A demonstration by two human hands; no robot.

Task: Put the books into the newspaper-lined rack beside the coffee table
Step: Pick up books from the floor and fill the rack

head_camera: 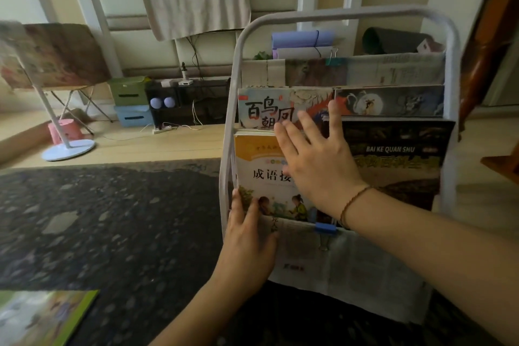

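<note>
A white metal rack (pixel 348 15) lined with newspaper (pixel 351 267) stands on the right. Its front pocket holds an orange-and-white book (pixel 261 174) and a dark book (pixel 398 160) lettered BAI KE QUAN SHU. Behind them stand a pale picture book (pixel 269 107) and a dark illustrated book (pixel 390 101). My right hand (pixel 314 160) lies flat with spread fingers on the front books. My left hand (pixel 247 236) rests on the pocket's left edge, its fingers touching the orange book's lower corner.
A dark patterned table surface (pixel 112 222) fills the lower left, with a green-edged book (pixel 42 317) at its near corner. A blue binder clip (pixel 325 229) pins the newspaper. Beyond stand a white lamp base (pixel 68 150), a pink stool (pixel 66 129) and storage boxes (pixel 132 101).
</note>
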